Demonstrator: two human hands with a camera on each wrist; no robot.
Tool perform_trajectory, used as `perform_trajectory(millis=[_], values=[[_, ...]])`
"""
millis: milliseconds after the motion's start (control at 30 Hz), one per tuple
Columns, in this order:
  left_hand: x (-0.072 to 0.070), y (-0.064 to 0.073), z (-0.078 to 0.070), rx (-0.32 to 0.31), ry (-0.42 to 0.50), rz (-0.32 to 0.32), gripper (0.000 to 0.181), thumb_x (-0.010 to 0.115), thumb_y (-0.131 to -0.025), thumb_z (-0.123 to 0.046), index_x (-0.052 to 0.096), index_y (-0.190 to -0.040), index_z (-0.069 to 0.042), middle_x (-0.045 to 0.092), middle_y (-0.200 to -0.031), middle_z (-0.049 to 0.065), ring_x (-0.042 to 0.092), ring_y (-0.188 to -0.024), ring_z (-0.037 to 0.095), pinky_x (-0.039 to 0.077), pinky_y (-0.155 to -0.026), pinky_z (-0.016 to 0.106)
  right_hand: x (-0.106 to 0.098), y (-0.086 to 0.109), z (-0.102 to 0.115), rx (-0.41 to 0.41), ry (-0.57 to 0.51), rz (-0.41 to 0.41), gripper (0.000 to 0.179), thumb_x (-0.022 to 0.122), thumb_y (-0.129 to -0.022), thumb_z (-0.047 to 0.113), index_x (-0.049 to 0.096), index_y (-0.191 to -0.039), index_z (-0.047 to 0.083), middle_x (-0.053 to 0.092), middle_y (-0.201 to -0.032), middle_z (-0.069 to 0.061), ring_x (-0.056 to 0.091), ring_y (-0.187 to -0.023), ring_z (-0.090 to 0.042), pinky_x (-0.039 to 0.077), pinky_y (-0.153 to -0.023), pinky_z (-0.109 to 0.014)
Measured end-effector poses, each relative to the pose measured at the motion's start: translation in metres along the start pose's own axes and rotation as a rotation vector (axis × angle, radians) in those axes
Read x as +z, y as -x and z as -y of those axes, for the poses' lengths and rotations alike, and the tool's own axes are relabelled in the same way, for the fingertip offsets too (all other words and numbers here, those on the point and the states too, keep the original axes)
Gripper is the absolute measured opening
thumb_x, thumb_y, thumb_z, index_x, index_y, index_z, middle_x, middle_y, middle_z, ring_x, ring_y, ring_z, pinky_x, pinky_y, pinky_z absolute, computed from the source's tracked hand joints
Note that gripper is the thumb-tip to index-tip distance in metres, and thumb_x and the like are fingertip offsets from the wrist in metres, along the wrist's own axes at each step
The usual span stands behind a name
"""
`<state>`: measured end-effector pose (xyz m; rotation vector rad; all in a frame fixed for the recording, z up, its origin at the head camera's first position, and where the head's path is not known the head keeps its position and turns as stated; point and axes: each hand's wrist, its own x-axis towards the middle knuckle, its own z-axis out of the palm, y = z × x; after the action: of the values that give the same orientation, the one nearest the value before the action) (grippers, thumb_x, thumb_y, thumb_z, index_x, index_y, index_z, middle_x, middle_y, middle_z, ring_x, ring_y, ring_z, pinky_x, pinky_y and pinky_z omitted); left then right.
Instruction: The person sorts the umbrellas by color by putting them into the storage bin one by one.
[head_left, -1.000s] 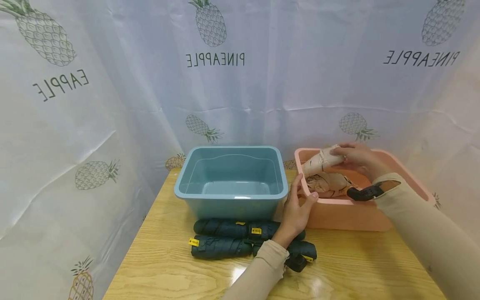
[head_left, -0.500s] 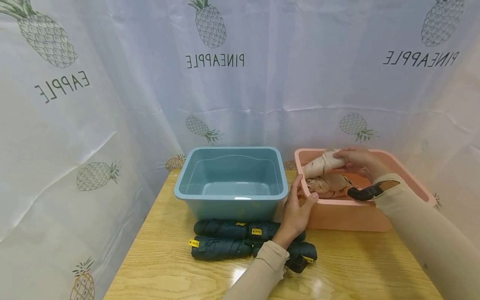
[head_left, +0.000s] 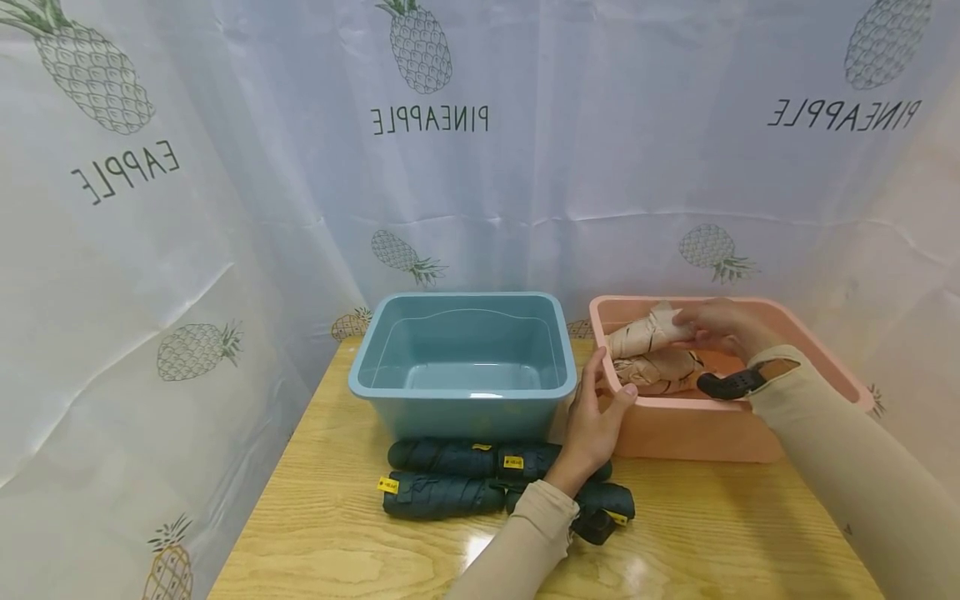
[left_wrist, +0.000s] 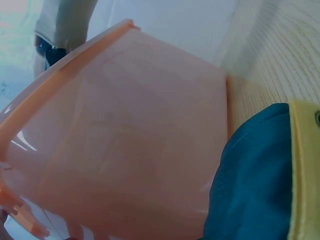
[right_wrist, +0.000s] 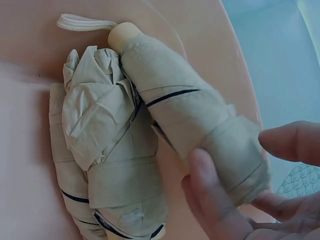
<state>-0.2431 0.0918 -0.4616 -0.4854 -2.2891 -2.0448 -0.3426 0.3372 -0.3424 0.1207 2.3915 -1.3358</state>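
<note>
My right hand [head_left: 723,325] grips one end of a folded beige umbrella [right_wrist: 175,95], thumb on one side and fingers on the other. That umbrella lies slanted inside the pink bin, its pale handle and wrist loop [right_wrist: 85,22] pointing away from the hand. Beside it in the bin are two more beige folded umbrellas [right_wrist: 125,185], one loosely wrapped. My left hand [head_left: 592,427] holds the near left corner of the pink bin [head_left: 697,433], thumb over the rim and fingers along the left side. In the left wrist view the bin's wall [left_wrist: 140,130] fills most of the picture.
A light blue bin [head_left: 465,417] stands left of the pink one. Several dark folded umbrellas [head_left: 442,496] with yellow tags lie in two rows before it, partly under my left forearm. A pineapple-print curtain [head_left: 480,183] hangs behind the wooden table [head_left: 337,533].
My right hand has moved down slightly with the beige umbrella, whose held end now sits lower in the pink bin. The left hand keeps its place on the rim.
</note>
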Motion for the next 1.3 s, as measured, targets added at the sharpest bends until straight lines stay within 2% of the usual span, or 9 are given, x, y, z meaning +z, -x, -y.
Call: perform_trajectory(millis=[67,133,267,500,867,933,1033,1167,1300], values=[[0.000,0.000,0.000,0.002,0.002,-0.001,0.068,0.055,-0.098,-0.055,0.022,-0.157,-0.052,0.046,-0.150,-0.005,0.052,-0.126,0.012,0.050,-0.099,0.036,-0.001,0.002,0.001,0.020,0.018,0.030,0.060,0.042,-0.108,0.025,0.025,-0.153,-0.010,0.046,-0.137,-0.026,0.056,-0.125,-0.036,0.045,-0.113,-0.048],[0.000,0.000,-0.001,0.001,0.005,0.000,0.068,0.055,-0.098,-0.055,0.021,-0.157,-0.053,0.046,-0.150,-0.005,0.052,-0.126,0.012,0.050,-0.100,0.036,-0.003,0.004,0.002,0.050,0.024,0.055,0.068,0.040,-0.109,0.030,0.015,-0.160,-0.007,0.020,-0.157,-0.038,0.034,-0.146,-0.050,0.030,-0.121,-0.057],[0.000,0.000,-0.001,0.001,0.007,0.000,0.067,0.055,-0.098,-0.055,0.021,-0.157,-0.054,0.046,-0.151,-0.005,0.052,-0.128,0.014,0.050,-0.101,0.037,-0.007,0.008,0.002,0.078,0.053,0.080,0.077,0.038,-0.109,0.042,0.003,-0.164,0.000,-0.007,-0.166,-0.035,0.008,-0.153,-0.054,0.017,-0.123,-0.063],[0.000,0.000,0.000,0.005,0.003,0.004,0.069,0.054,-0.099,-0.055,0.021,-0.159,-0.048,0.045,-0.151,-0.004,0.052,-0.129,0.015,0.050,-0.101,0.037,-0.012,0.008,0.002,0.054,0.035,0.110,0.070,0.032,-0.112,0.032,-0.005,-0.163,0.004,0.000,-0.166,-0.035,0.015,-0.151,-0.055,0.040,-0.116,-0.052],[-0.002,0.001,-0.001,-0.006,0.003,0.011,0.070,0.054,-0.098,-0.056,0.022,-0.160,-0.045,0.045,-0.152,-0.004,0.052,-0.126,0.015,0.051,-0.098,0.036,-0.017,0.017,0.008,0.007,-0.002,0.025,0.074,0.026,-0.110,0.041,-0.002,-0.161,-0.005,0.002,-0.164,-0.038,0.024,-0.148,-0.058,0.043,-0.114,-0.053],[-0.002,0.001,-0.001,-0.007,0.001,0.012,0.070,0.054,-0.098,-0.056,0.022,-0.160,-0.046,0.044,-0.152,-0.004,0.052,-0.127,0.015,0.051,-0.098,0.037,-0.019,0.018,0.010,-0.023,-0.012,0.023,0.073,0.025,-0.111,0.040,-0.001,-0.161,-0.006,0.004,-0.164,-0.038,0.037,-0.145,-0.052,0.047,-0.111,-0.048],[-0.003,0.001,-0.002,-0.007,0.001,0.017,0.071,0.054,-0.098,-0.057,0.021,-0.160,-0.046,0.044,-0.152,-0.003,0.052,-0.128,0.015,0.050,-0.100,0.038,-0.024,0.023,0.015,-0.094,-0.021,0.011,0.075,0.026,-0.111,0.040,-0.001,-0.160,-0.009,0.014,-0.164,-0.037,0.064,-0.123,-0.025,0.055,-0.101,-0.036],[-0.003,0.001,-0.002,0.002,0.006,0.025,0.072,0.053,-0.098,-0.057,0.020,-0.161,-0.045,0.043,-0.152,-0.003,0.051,-0.130,0.015,0.049,-0.103,0.038,-0.028,0.036,0.026,-0.196,-0.043,-0.019,0.079,0.036,-0.111,0.040,0.001,-0.160,-0.010,0.063,-0.136,-0.012,0.069,-0.098,0.001,0.059,-0.091,-0.027],[-0.005,0.000,-0.002,0.006,0.005,0.029,0.072,0.053,-0.098,-0.058,0.020,-0.161,-0.044,0.044,-0.152,-0.002,0.051,-0.129,0.015,0.050,-0.101,0.036,-0.025,0.054,0.033,-0.280,-0.014,-0.055,0.075,0.041,-0.110,0.040,0.012,-0.159,-0.008,0.065,-0.106,0.024,0.070,-0.100,0.000,0.058,-0.089,-0.024]])
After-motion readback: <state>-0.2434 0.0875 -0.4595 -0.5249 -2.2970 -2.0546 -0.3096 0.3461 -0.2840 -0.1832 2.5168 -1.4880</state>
